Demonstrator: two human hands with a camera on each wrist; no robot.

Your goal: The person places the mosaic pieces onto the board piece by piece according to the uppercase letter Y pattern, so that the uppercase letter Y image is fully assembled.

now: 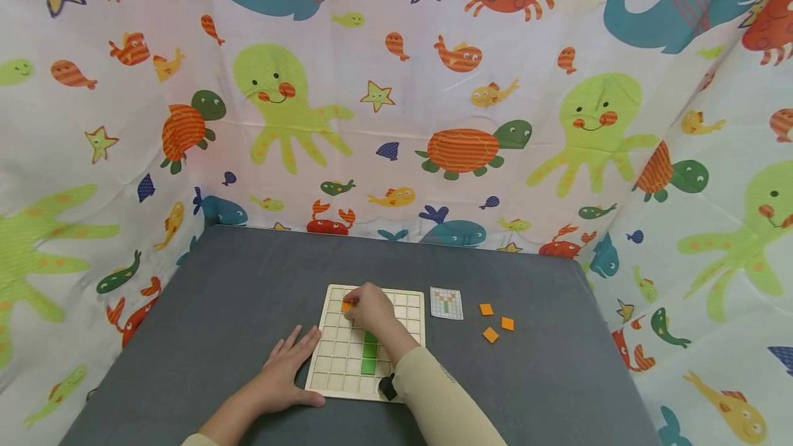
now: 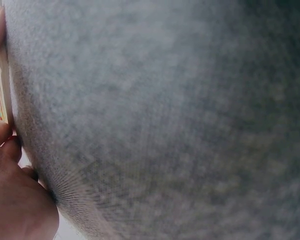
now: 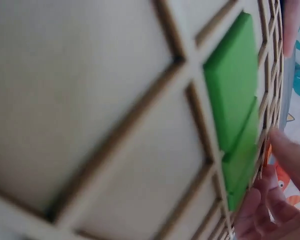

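Observation:
A pale wooden grid board point(image 1: 334, 363) lies flat on the grey surface. Several green square tiles point(image 1: 369, 353) form a column in its middle squares, seen close up in the right wrist view as green tiles point(image 3: 232, 80). Near the board's far left corner, my right hand point(image 1: 373, 308) pinches an orange square tile point(image 1: 346, 307) at a grid square; its seating is hidden by the fingers. My left hand point(image 1: 281, 377) is spread at the board's near left corner, fingers touching the left edge and thumb by the front edge. That left hand point(image 2: 17, 200) shows partly in the left wrist view.
A small white pattern card point(image 1: 446, 303) with a coloured grid lies just right of the board. Beyond it are three loose orange tiles point(image 1: 491, 334). A fabric printed with sea animals point(image 1: 384, 122) hangs around the grey table point(image 1: 545, 377) at the back and sides.

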